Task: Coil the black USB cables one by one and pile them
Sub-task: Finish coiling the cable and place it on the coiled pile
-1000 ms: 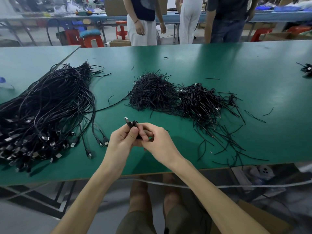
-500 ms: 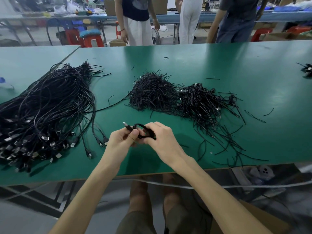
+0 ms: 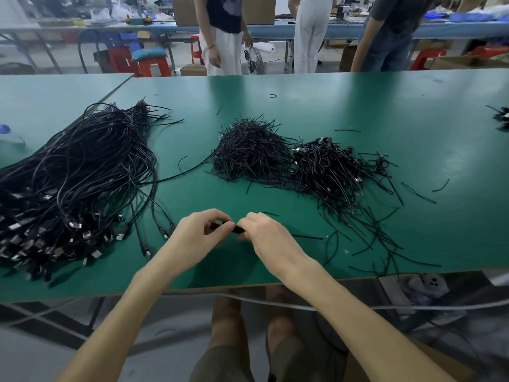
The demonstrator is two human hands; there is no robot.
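While loose cables [image 3: 77, 183] lie at left, the left hand [image 3: 198, 238] and right hand [image 3: 267, 238] pinch one small coiled cable [image 3: 237, 229] between them near the table [image 3: 358, 106] edge, where any slack grip could let it spring undone

The green table [image 3: 358, 106] met a second green table [image 3: 41, 92] at a seam on its left. A big heap of loose black USB cables [image 3: 82, 175] sprawled over the left side, plugs bunched toward the near edge. At the middle lay a mound of short black ties [image 3: 248, 153], touching a pile of coiled cables [image 3: 330, 166] on its right. Stray ties [image 3: 371, 238] were scattered from that pile toward the near edge. A small black bundle [image 3: 502, 117] sat at the far right.
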